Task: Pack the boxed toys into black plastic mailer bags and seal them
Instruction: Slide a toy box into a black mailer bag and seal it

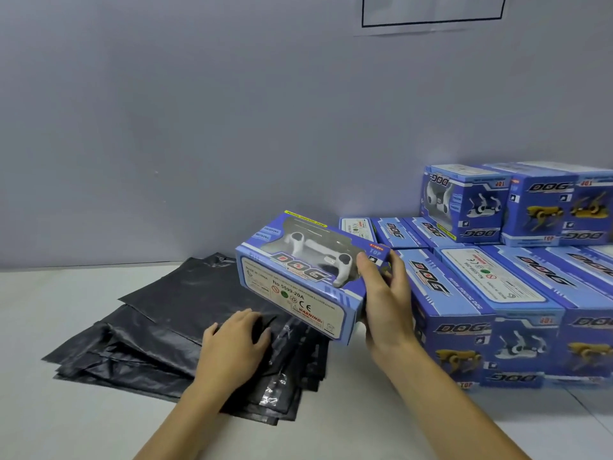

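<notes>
My right hand (384, 303) grips one end of a blue boxed toy dog (298, 277) and holds it tilted in the air over the right edge of the bag pile. A white robot dog shows through the box's window. A loose stack of several black plastic mailer bags (159, 333) lies flat on the white table. My left hand (237, 340) rests palm down on the top bag, fingers spread and touching the plastic.
Several more blue boxed toys (491, 293) are stacked in rows at the right, some two layers high (517, 204). A grey wall (199, 127) stands behind the table. Bare white table (49, 293) lies to the left of and in front of the bags.
</notes>
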Demonstrator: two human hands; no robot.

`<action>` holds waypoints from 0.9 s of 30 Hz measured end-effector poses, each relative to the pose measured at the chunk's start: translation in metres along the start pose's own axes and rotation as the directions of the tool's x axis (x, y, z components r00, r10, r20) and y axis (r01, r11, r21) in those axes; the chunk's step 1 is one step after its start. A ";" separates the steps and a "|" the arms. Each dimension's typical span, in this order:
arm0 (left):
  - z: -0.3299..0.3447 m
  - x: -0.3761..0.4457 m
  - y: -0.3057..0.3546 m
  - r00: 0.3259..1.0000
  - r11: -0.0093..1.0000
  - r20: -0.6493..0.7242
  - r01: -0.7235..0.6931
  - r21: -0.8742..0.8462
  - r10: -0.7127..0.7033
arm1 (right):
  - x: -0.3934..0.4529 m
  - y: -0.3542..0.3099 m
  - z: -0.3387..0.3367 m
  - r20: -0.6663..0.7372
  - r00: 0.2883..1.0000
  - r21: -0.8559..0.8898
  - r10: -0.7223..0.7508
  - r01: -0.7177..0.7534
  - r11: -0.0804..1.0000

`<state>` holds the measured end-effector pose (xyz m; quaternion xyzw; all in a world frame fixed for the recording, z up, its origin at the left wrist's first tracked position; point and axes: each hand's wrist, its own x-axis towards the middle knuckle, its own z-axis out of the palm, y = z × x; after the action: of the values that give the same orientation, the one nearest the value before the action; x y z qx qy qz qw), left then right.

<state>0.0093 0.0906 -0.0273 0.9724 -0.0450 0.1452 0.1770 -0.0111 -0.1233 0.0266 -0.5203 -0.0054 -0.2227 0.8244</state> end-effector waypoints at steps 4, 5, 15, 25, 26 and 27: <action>-0.025 0.004 -0.006 0.992 0.994 0.118 -0.045 0.103 0.032 | -0.001 0.003 -0.002 0.016 0.998 -0.004 0.063 -0.063 0.998; -0.030 0.005 -0.008 0.986 0.993 0.166 -0.048 0.106 0.030 | -0.002 0.003 -0.001 0.022 0.996 -0.003 0.083 -0.083 0.997; -0.034 0.001 -0.006 0.999 0.999 0.044 -0.010 0.051 0.008 | -0.002 0.013 -0.006 0.008 0.983 0.029 0.182 -0.182 0.983; -0.044 0.010 -0.016 0.932 0.887 -0.269 0.101 -0.450 -0.242 | -0.006 0.001 -0.012 0.176 0.881 0.021 0.438 -0.449 0.893; -0.047 0.011 -0.018 0.921 0.873 -0.288 0.098 -0.478 -0.261 | -0.006 -0.002 -0.012 0.224 0.852 -0.027 0.473 -0.479 0.877; -0.049 0.012 -0.021 0.910 0.862 -0.308 0.094 -0.498 -0.277 | -0.006 -0.004 -0.012 0.244 0.837 -0.092 0.490 -0.483 0.871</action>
<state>0.0106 0.1267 0.0131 0.8543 0.0508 0.2921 0.4269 -0.0210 -0.1331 0.0226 -0.5402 0.0218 0.0640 0.8388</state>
